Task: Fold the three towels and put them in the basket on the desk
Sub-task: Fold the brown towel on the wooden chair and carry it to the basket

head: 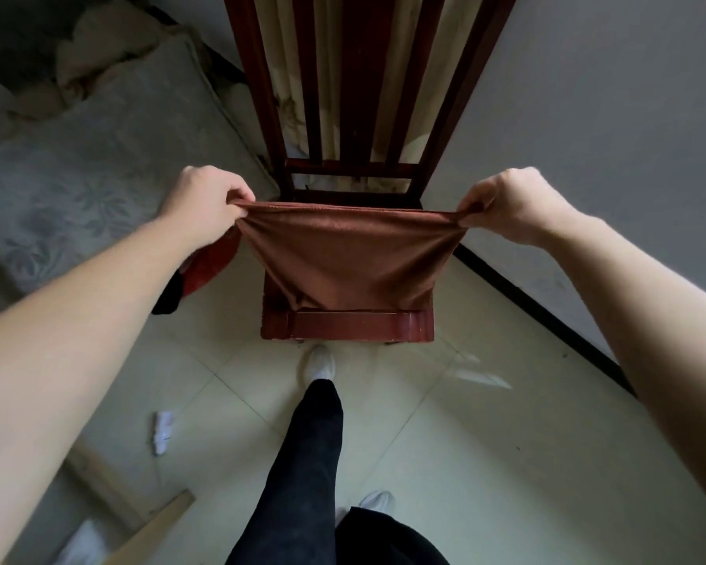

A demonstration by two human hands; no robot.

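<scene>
1. The left hand (208, 201) and right hand (510, 205) each pinch a top corner of the towel (343, 254). It is stretched between them over the chair (343, 325), with its lower edge on the seat.
2. Either pinch looks shallow, so a corner could slip and the towel drop to the floor.
3. Uneven corners would likely skew the fold.
4. No basket is in view.

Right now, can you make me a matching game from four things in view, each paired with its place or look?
Things:
1 brown towel
2 chair
3 mattress
4 white shoe

Descriptions:
A grey, flower pattern, at left
B worn on the forward foot
C pinched between left hand and right hand
D dark red wood, slatted back

Pairs: 1-C; 2-D; 3-A; 4-B
</scene>
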